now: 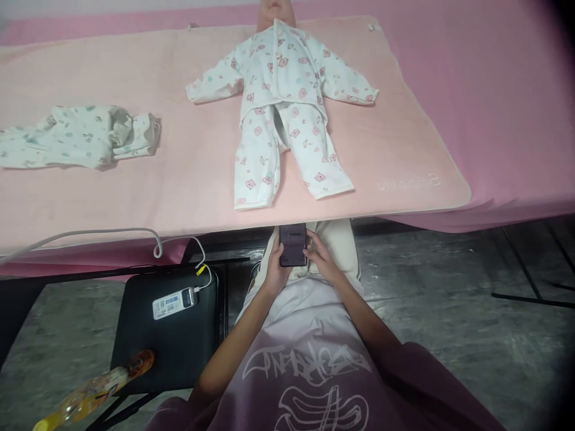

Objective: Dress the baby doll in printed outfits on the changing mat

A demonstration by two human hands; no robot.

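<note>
A dark smartphone [293,246] rests between both hands over my lap, just below the table's front edge. My left hand [275,266] is closed round its left side, the thumb over the screen's edge. On the other side my right hand [321,257] grips it, thumb at the lower right. Beyond the phone, a baby doll [275,13] lies on its back, its upper head cut off by the frame. It wears a white printed jacket [287,69] and matching trousers [258,161], arms spread, legs apart.
A pink mat [188,161] covers the pink table [485,108]. Folded printed baby clothes [81,137] lie at left. A black stool [166,347] holds a white power bank [168,305] with a cable [112,230]. A yellow bottle [85,398] stands at lower left.
</note>
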